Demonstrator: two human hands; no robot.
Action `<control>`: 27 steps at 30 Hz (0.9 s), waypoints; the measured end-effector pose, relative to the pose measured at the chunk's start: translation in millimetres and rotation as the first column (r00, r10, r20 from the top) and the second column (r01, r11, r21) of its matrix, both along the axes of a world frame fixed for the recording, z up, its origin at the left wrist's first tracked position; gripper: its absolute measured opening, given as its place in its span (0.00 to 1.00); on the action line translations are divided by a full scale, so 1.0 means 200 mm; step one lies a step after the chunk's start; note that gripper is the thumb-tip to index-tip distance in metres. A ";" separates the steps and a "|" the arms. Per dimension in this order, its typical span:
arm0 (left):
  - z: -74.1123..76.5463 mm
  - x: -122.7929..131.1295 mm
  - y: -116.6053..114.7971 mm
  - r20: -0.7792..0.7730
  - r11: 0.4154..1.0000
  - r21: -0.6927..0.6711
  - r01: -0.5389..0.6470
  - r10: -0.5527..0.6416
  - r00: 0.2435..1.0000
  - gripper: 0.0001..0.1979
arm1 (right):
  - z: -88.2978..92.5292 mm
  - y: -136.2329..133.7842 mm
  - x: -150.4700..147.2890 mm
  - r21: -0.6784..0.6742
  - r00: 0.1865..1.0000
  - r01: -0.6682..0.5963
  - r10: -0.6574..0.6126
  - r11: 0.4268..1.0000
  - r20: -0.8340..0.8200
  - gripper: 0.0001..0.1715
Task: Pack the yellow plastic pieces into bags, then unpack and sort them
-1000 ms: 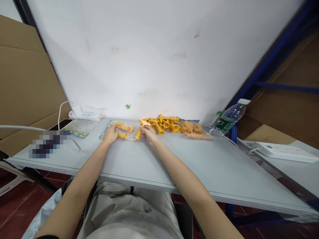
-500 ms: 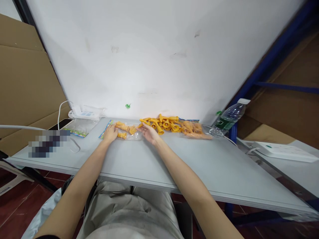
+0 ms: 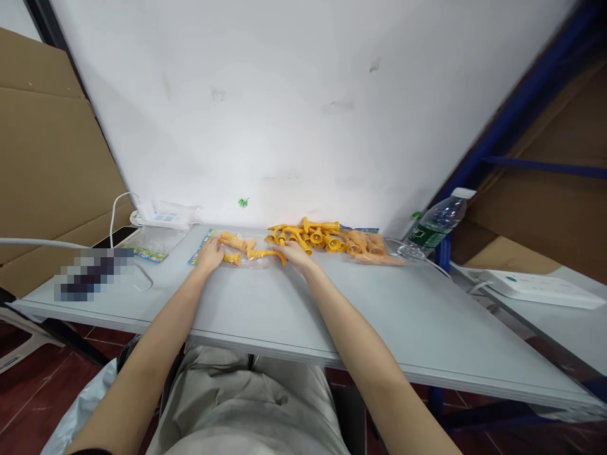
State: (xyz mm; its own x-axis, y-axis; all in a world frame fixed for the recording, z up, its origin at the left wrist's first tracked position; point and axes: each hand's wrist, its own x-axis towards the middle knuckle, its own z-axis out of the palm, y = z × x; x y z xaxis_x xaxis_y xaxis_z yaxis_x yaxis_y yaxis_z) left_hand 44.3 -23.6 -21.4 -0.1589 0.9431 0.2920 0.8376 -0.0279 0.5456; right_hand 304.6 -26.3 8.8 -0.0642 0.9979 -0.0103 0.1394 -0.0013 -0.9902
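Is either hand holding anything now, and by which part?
The right hand holds a yellow piece by its right end. The left hand touches the clear bag; whether it grips it cannot be told.

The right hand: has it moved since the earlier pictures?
Yes, the right hand has shifted slightly to the right, farther from the green mark on the wall.

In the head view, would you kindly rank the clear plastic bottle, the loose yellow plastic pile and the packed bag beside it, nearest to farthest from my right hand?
1. Loose yellow plastic pile: just beyond and to the right of your right hand.
2. Packed bag: at the pile's right end.
3. Clear plastic bottle: farther right, tilted.
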 end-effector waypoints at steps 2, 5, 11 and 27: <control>0.00 0.00 0.00 0.006 1.000 0.000 0.005 -0.005 1.000 0.21 | -0.02 0.00 0.01 0.023 0.978 0.029 -0.033 0.999 0.206 0.08; 0.00 0.00 0.00 0.021 1.000 0.005 0.021 -0.021 1.000 0.22 | -0.02 0.00 0.01 0.064 0.962 0.073 -0.087 0.995 0.257 0.11; 0.00 0.01 0.01 0.056 0.997 0.019 0.077 -0.078 0.995 0.22 | 0.00 -0.01 -0.03 0.058 0.995 -0.017 0.022 0.998 -0.097 0.10; 0.01 0.02 0.01 0.086 0.996 0.037 0.075 -0.078 0.993 0.21 | -0.04 0.02 -0.07 -0.090 0.890 -0.071 0.022 0.993 -0.455 0.05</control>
